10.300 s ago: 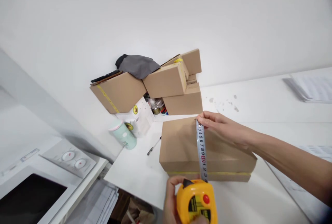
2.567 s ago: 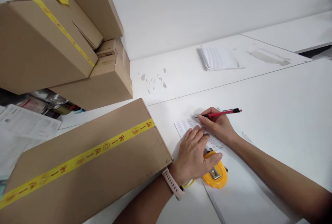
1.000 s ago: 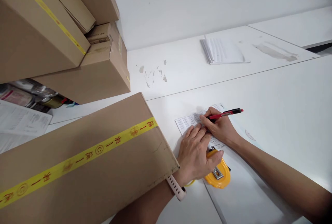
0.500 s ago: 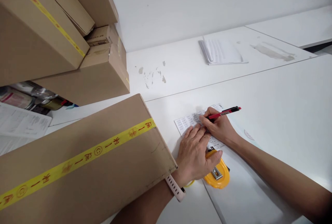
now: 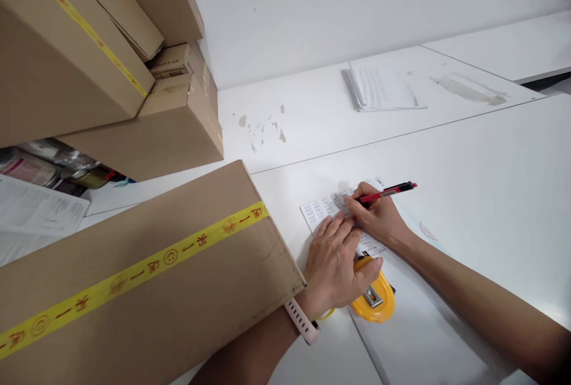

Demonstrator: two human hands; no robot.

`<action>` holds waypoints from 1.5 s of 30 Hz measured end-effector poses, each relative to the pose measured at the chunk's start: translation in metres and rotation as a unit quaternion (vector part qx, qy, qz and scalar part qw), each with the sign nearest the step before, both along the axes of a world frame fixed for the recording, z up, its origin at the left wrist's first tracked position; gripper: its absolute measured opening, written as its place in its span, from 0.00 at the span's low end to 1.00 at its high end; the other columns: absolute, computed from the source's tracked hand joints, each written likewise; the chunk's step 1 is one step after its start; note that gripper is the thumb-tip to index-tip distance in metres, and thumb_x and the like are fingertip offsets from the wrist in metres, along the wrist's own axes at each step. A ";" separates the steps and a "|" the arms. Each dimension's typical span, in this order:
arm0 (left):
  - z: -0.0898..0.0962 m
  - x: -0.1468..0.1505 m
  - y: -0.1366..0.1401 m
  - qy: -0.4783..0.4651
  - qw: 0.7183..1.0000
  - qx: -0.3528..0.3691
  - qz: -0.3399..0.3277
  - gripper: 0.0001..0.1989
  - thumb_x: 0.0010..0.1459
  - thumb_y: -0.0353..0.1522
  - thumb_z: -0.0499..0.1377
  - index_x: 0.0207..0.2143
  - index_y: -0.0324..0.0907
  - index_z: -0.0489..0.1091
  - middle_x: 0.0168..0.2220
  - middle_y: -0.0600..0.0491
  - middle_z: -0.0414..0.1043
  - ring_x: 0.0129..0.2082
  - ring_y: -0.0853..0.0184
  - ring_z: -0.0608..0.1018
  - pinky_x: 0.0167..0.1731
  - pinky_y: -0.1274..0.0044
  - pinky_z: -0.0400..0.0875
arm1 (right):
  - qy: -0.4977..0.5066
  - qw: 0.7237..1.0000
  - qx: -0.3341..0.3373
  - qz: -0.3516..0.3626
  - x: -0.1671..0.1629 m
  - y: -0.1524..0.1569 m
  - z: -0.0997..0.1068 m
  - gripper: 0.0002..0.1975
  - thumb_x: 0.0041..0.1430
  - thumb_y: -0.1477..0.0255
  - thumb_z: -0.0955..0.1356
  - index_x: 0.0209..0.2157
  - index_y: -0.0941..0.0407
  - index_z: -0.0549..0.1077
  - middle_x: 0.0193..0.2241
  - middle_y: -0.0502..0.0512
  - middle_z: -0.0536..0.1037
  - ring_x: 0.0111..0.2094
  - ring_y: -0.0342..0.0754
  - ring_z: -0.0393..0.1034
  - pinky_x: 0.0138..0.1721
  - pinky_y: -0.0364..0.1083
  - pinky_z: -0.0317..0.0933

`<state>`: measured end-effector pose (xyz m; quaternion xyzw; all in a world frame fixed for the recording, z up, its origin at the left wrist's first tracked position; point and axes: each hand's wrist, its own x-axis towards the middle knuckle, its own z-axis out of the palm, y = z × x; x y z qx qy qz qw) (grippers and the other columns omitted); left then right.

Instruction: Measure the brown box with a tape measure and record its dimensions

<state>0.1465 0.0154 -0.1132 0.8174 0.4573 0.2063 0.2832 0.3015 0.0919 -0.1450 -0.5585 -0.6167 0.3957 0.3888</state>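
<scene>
In my right hand (image 5: 377,212) is a red and black pen (image 5: 387,193), its tip end down at a sheet of paper (image 5: 314,211) covered with handwritten marks. My left hand (image 5: 336,257) lies flat across the lower part of that sheet, fingers stretched out, with a pale band (image 5: 302,321) round the wrist. A yellow tape measure (image 5: 379,307) sits under and beside the left thumb. Close to the left forearm is a long cardboard box (image 5: 178,290) sealed with yellow printed tape. The pen's tip is hidden by my fingers.
Several cardboard boxes (image 5: 89,34) are stacked at the upper left. A pile of papers (image 5: 388,90) lies near the wall on the white table (image 5: 468,165). Printed sheets (image 5: 40,206) and packaged items (image 5: 31,168) are at the left edge.
My right hand and the pen have shifted very slightly to the right along the paper. My left hand, the tape measure and the boxes stay in place.
</scene>
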 end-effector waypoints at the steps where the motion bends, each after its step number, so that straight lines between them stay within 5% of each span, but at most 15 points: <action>1: 0.000 0.000 0.000 -0.001 1.000 0.000 0.000 0.25 0.66 0.42 0.56 0.56 0.32 0.70 0.63 0.39 0.68 0.68 0.51 0.62 0.70 0.60 0.50 | -0.003 1.000 0.003 0.000 0.000 0.000 0.000 0.12 0.59 0.67 0.69 0.25 0.52 0.63 0.19 0.44 0.64 0.21 0.41 0.58 0.24 0.44 0.53; 45: -0.003 0.001 -0.001 0.003 1.000 0.008 0.008 0.25 0.65 0.43 0.56 0.57 0.34 0.69 0.64 0.40 0.68 0.68 0.52 0.62 0.69 0.59 0.53 | -0.022 1.000 0.015 -0.015 -0.001 0.001 0.005 0.11 0.57 0.71 0.69 0.24 0.52 0.62 0.19 0.44 0.64 0.21 0.42 0.57 0.24 0.44 0.52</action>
